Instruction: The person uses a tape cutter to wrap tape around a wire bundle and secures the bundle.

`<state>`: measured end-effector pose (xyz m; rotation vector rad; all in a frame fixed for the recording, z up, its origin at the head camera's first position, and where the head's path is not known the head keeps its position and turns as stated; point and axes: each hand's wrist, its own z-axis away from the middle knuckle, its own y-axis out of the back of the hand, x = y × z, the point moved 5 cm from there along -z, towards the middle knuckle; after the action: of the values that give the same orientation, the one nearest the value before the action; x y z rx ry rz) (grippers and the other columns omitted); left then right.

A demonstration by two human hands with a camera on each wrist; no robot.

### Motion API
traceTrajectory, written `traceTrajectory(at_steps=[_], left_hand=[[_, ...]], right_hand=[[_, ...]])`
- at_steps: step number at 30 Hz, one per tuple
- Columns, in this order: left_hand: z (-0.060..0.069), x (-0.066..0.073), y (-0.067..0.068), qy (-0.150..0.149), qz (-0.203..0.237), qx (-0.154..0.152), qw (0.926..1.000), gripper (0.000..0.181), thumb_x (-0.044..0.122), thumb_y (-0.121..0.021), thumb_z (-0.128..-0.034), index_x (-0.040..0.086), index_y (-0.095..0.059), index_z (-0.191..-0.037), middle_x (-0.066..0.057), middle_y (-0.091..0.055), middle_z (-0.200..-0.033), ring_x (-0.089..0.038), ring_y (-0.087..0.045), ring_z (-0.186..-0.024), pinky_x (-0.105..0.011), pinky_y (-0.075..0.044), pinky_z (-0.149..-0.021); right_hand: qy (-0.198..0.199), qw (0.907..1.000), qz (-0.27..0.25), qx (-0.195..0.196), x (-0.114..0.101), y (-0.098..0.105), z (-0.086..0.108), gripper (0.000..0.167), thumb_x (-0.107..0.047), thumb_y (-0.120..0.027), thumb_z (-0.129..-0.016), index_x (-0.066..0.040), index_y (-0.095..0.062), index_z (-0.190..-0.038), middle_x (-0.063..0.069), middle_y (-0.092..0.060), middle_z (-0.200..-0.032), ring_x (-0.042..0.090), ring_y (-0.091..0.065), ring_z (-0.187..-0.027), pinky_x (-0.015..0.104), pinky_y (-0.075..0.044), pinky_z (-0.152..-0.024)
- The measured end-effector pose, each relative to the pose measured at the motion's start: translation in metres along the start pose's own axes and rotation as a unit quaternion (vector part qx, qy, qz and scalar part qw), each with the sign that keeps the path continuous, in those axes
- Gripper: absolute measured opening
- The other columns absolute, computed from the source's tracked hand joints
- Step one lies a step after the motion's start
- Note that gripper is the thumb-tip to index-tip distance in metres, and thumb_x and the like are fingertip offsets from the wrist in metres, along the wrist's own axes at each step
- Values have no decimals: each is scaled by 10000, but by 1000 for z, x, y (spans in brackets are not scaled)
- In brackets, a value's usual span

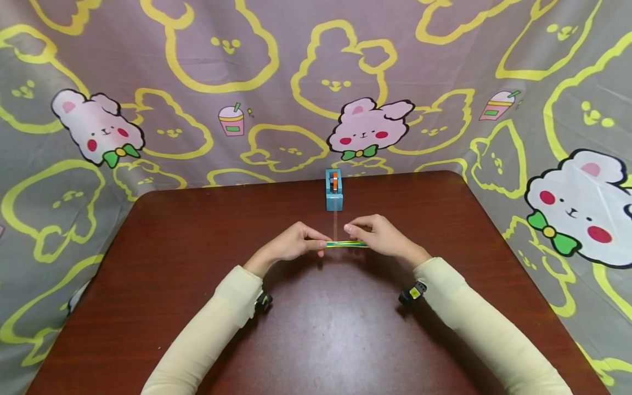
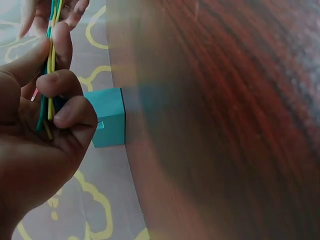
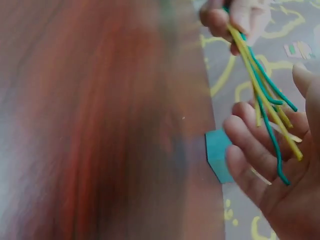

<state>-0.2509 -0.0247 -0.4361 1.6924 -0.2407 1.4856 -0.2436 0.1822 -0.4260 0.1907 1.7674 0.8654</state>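
Note:
My left hand [image 1: 296,241] pinches a bundle of thin green and yellow wires [image 1: 347,244] between thumb and fingers. In the left wrist view the fingers of that left hand [image 2: 60,110] curl round the wires [image 2: 51,65]. My right hand [image 1: 385,237] is at the bundle's other end. Seen from the right wrist, loose wire ends [image 3: 272,110] fan out over the right hand's [image 3: 285,200] palm and relaxed fingers, the thumb standing apart. A clear tape strip [image 1: 336,227] runs from a blue tape dispenser [image 1: 334,203] to the bundle.
The dispenser stands near the far edge of the brown wooden table [image 1: 197,219]. A patterned cloth curtain [image 1: 276,99] hangs behind the table and along its sides. Small dark cameras are strapped at both wrists.

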Motion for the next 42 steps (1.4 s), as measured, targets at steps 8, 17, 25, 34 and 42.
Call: traceTrajectory(at_steps=[8, 17, 25, 34, 42], left_hand=[[1, 6, -2, -209, -238, 260, 9992, 191, 89, -667, -978, 37, -770, -1131, -134, -739, -804, -147, -476, -625, -220, -296, -535], [2, 12, -3, -642, -597, 507, 9949, 192, 67, -685, -961, 42, -771, -1131, -138, -755, -908, -324, -687, -784, -220, -443, -613], [4, 15, -5, -787, -1046, 751, 9885, 189, 71, -713, -938, 69, -784, -1114, -101, -754, -929, -92, -587, -703, -232, -470, -619], [6, 20, -7, -893, -1230, 944, 9839, 208, 99, -716, -940, 93, -780, -1138, -78, -742, -887, -77, -484, -653, -230, -414, -579], [5, 21, -6, -824, -1232, 1005, 9838, 226, 122, -724, -937, 119, -776, -1156, -32, -749, -927, -78, -491, -660, -232, -427, -584]], right_hand=[[-1315, 9747, -1466, -1059, 25, -5, -17, 587, -478, -443, -1067, 31, -694, -1218, 157, -735, -1037, 258, -700, -911, 385, -562, -818], [-1902, 9076, -2855, -2421, 44, -23, -12, 637, -502, -375, -1077, 49, -657, -1227, 185, -723, -974, 291, -697, -842, 410, -565, -775], [-1873, 8668, -3665, -2815, 43, -27, -5, 511, -273, -452, -1091, 204, -579, -1222, 63, -686, -725, 185, -661, -671, 295, -548, -613], [-1736, 8560, -4015, -2756, 31, -17, -1, 446, -165, -508, -1070, 249, -512, -1237, 26, -658, -680, 101, -615, -587, 204, -510, -525], [-1706, 8649, -3991, -2523, 23, -9, -1, 405, -114, -557, -1043, 243, -525, -1230, 38, -654, -689, 99, -614, -594, 201, -519, -548]])
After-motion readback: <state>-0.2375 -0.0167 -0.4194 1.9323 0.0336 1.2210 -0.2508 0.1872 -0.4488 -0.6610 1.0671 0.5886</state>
